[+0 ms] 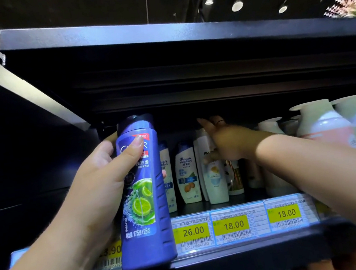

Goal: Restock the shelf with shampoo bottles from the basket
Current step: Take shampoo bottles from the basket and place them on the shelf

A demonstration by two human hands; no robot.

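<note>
My left hand (101, 179) grips a blue shampoo bottle (144, 207) with a black cap and green lime picture, held upright in front of the shelf's front edge (233, 256). My right hand (225, 138) reaches into the shelf and rests on the top of a white Pantene bottle (214, 180), fingers spread over it. White Head & Shoulders bottles (186, 174) stand just left of it. The basket is out of view.
Yellow price tags (232, 225) line the shelf edge. Large white pump bottles (320, 125) stand at the right. A dark shelf board (158, 31) hangs overhead. Left of the blue bottle the shelf bay is dark. More bottle tops show below the shelf at the bottom right.
</note>
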